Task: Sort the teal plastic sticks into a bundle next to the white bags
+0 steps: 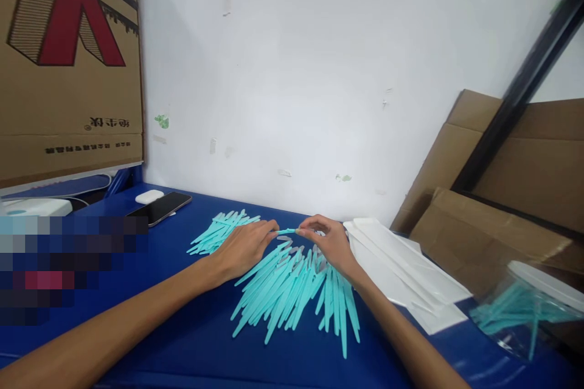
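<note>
Between my two hands, a slim teal stick, which looks like an eyebrow razor (287, 231), is held level just above the table. My left hand (246, 242) pinches its left end with thumb and fingertips. At the other end, my right hand (329, 244) is closed on it in a finger pinch. Directly below lies a large fanned pile of teal razors (283, 285), several with clear or greyish caps at their far ends. A smaller teal pile (221, 231) rests beyond my left hand. My fingers hide part of the held razor.
White paper sleeves or bags (406, 267) lie right of my right hand. A clear tub (524, 316) with teal sticks stands at the far right. A phone (162, 208) and white case (149, 196) sit at back left. Cardboard boxes (68, 97) and a white wall (283, 73) border the blue table (201, 328).
</note>
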A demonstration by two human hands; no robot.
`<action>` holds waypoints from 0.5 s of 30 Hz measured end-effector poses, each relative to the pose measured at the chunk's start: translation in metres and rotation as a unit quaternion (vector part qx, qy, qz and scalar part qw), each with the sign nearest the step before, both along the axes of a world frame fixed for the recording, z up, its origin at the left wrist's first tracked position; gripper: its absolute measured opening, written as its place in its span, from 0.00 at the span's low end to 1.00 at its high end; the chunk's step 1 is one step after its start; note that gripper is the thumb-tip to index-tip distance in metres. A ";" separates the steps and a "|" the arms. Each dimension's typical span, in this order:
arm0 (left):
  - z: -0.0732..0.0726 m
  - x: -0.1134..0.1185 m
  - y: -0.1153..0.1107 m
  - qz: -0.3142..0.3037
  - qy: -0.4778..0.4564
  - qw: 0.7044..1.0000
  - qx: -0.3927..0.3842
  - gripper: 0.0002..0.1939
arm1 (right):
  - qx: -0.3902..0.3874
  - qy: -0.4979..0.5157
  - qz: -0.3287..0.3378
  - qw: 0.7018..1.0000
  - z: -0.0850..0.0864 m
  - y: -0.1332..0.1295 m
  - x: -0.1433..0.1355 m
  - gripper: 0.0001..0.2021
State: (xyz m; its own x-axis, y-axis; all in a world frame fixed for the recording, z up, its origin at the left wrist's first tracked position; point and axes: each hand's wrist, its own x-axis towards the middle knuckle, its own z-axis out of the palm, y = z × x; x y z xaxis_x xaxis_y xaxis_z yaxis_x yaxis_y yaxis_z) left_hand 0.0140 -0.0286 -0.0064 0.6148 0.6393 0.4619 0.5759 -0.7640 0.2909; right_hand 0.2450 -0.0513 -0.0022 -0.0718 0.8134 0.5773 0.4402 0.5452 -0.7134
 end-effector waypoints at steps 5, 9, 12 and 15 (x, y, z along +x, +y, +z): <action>-0.003 0.000 -0.002 -0.033 -0.007 0.999 -0.011 0.17 | -0.010 0.010 0.021 1.000 -0.007 -0.002 -0.012 0.11; -0.004 -0.002 -0.005 -0.055 0.020 0.998 0.008 0.16 | -0.014 0.027 0.036 0.999 -0.008 -0.007 -0.019 0.09; -0.003 0.000 -0.005 -0.057 0.029 0.998 0.023 0.16 | -0.016 0.018 0.047 0.999 -0.003 -0.010 -0.019 0.09; 0.000 0.001 0.001 -0.020 0.054 0.997 0.045 0.16 | 0.005 -0.025 0.033 0.999 0.002 -0.007 -0.013 0.12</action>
State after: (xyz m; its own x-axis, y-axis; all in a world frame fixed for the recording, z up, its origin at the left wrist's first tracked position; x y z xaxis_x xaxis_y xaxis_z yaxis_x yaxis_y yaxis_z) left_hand 0.0145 -0.0273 -0.0062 0.6875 0.5726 0.4467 0.5691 -0.8069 0.1583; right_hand 0.2321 -0.0586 -0.0005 -0.1547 0.8001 0.5796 0.4382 0.5813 -0.6856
